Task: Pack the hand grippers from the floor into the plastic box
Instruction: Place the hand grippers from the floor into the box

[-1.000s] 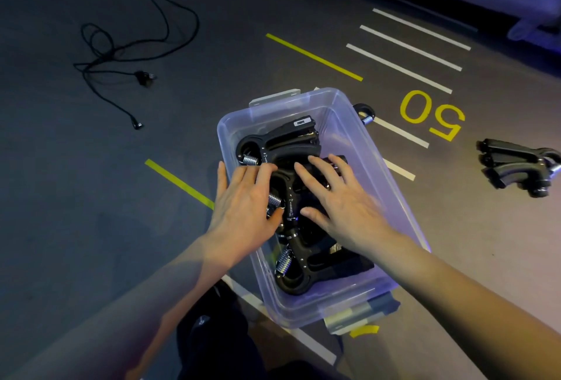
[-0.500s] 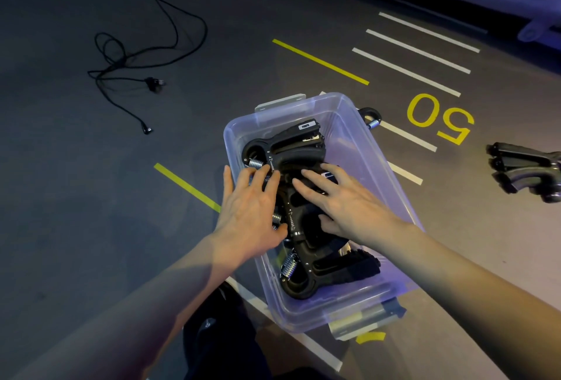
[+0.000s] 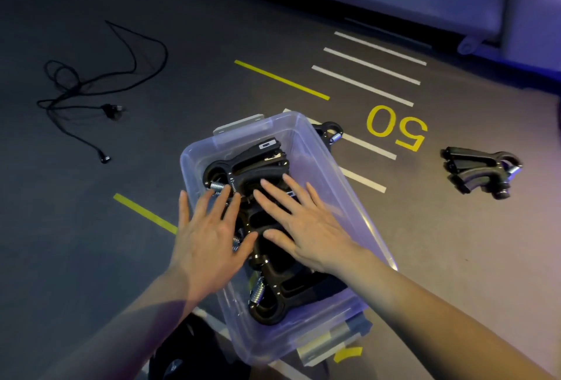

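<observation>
Several black hand grippers (image 3: 261,167) lie piled inside the clear plastic box (image 3: 318,148) on the floor (image 3: 91,227). The left hand (image 3: 209,237) and right hand (image 3: 306,224) rest flat on the pile, fingers straight and spread, gripping nothing. Two more grippers (image 3: 482,170) lie on the floor well right of the box, another (image 3: 329,130) just beside its far right corner.

Dim w/ purple-blue cast, light seemingly from upper right; soft focus, wide-angle bending at edges.
</observation>
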